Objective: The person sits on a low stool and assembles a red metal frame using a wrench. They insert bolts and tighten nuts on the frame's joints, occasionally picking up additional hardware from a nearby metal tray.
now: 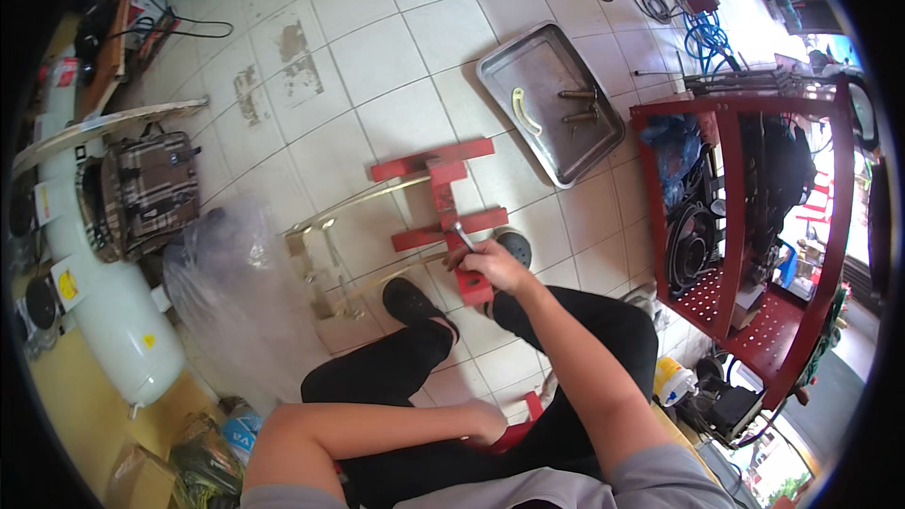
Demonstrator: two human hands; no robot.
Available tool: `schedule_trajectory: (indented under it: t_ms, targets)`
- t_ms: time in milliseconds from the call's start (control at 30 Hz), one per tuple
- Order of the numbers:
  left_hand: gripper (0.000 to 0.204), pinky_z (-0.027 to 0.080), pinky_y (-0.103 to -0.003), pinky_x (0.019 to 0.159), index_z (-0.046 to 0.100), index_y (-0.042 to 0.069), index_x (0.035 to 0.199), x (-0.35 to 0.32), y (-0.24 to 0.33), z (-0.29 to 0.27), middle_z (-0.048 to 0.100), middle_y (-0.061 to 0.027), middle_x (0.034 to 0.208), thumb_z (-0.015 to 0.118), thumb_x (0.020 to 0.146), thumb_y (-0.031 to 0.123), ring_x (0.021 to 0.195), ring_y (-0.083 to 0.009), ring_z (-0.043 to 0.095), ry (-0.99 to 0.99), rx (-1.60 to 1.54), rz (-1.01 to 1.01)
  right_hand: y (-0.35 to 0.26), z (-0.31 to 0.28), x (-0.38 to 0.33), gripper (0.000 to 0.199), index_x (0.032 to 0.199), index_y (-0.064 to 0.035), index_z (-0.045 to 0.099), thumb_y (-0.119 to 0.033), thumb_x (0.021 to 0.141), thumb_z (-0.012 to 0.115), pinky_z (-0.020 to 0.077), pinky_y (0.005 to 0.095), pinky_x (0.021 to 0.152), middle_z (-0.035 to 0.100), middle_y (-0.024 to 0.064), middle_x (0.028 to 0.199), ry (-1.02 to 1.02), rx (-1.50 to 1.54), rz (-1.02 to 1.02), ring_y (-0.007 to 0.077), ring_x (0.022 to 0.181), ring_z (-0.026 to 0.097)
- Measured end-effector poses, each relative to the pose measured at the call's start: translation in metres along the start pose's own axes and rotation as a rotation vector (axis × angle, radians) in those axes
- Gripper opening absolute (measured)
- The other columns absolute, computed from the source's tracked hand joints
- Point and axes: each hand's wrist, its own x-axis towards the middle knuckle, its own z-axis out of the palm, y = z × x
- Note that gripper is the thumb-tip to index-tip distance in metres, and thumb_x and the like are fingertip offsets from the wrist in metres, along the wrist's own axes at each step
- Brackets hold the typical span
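My right hand (495, 266) is closed around a silver wrench (460, 232), whose end sticks out past the fingers. It works over a red metal frame (443, 190), which lies on the floor with two crossbars joined by a central beam. My left hand (483, 422) is low between my legs, beside a red metal part (517, 435); its fingers are hidden, so I cannot see whether it grips that part. Left of the red frame, thin brass-coloured metal bars (363, 198) rest on the tiles.
A grey metal tray (551, 155) ahead on the right holds a curved yellowish piece and dark cylindrical parts. Farther right stands a red shelf cart (735, 217). At left are a clear plastic bag (236, 292), a plaid bag (151, 179) and a white tank (123, 320).
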Motion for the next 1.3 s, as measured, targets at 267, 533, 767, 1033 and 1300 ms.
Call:
schedule_trajectory:
  t_ms: [267,533,767,1033,1300]
  targets:
    - [0.03,0.05,-0.044,0.071,0.062,0.002,0.091,-0.134,0.07,-0.022,0.066,-0.0169,0.088,0.054,0.088,0.031,0.084,-0.0344,0.063,0.645,-0.124,-0.294,-0.026,-0.01,-0.039,0.053,0.095,0.0001,0.063,-0.051,0.086,0.052,0.0473,0.0468,0.074,0.064,0.0255,0.08,0.656,-0.675,-0.105,0.0418,0.083,0.062]
    - [0.033,0.05,-0.042,0.072,0.06,0.004,0.1,-0.138,0.098,0.001,0.066,-0.0148,0.086,0.058,0.087,0.034,0.083,-0.0325,0.064,1.234,-0.046,-0.216,-0.08,-0.005,-0.085,0.026,0.095,-0.0029,0.061,-0.026,0.091,0.052,0.047,0.0508,0.07,0.064,0.0233,0.082,0.598,-0.973,-0.409,0.0445,0.08,0.06]
    - [0.028,0.05,-0.044,0.073,0.06,0.009,0.103,-0.18,0.085,-0.039,0.065,-0.0181,0.086,0.057,0.086,0.031,0.083,-0.0331,0.064,1.137,-0.016,-0.379,-0.084,-0.028,-0.069,0.022,0.092,-0.0059,0.058,-0.024,0.092,0.047,0.0499,0.0493,0.069,0.064,0.0224,0.08,0.612,-1.343,-0.395,0.0413,0.077,0.063]
    - [0.025,0.048,-0.039,0.084,0.06,0.004,0.109,-0.22,-0.071,-0.138,0.065,-0.0166,0.107,0.052,0.091,0.02,0.097,-0.0325,0.062,1.923,-0.366,-0.556,-0.048,-0.042,0.014,0.018,0.094,-0.0119,0.063,-0.025,0.088,0.052,0.0501,0.0468,0.07,0.065,0.0141,0.085,0.56,-1.539,-0.41,0.0314,0.082,0.065]
    - [0.027,0.048,-0.036,0.085,0.061,0.003,0.108,-0.205,-0.094,-0.171,0.066,-0.0166,0.105,0.051,0.091,0.022,0.098,-0.0307,0.063,1.778,-0.421,-0.574,-0.045,-0.056,0.03,0.014,0.093,-0.0092,0.058,-0.021,0.086,0.056,0.0495,0.0463,0.072,0.065,0.017,0.086,0.468,-1.309,-0.325,0.0365,0.082,0.063]
